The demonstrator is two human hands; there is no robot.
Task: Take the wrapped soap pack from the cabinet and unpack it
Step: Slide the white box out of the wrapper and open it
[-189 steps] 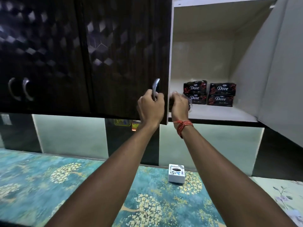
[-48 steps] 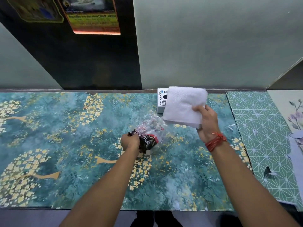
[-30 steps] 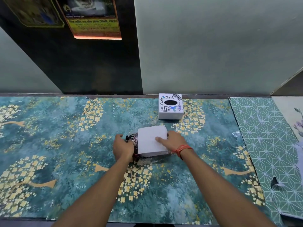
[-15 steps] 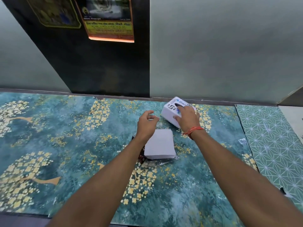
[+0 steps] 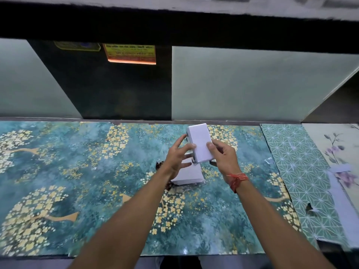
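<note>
The wrapped soap pack (image 5: 171,185), dark packets in clear plastic, lies on the teal flowered counter (image 5: 77,171), mostly hidden under a folded white pad (image 5: 189,176) and my left wrist. Above them I hold a small white box (image 5: 200,145) tilted in the air, plain side up. My right hand (image 5: 223,159), with a red thread at the wrist, grips the box's right edge. My left hand (image 5: 177,156) has its fingers spread against the box's left side.
A dark cabinet underside (image 5: 174,24) spans the top of the view. Pale wall panels and a dark panel with a yellow sticker (image 5: 129,53) stand behind the counter. Green patterned (image 5: 303,171) and floral sheets (image 5: 338,152) cover the counter to the right.
My right hand has lifted the white box off the counter and turned it over. My left hand has come up to its left side. The pad stays on the soap pack.
</note>
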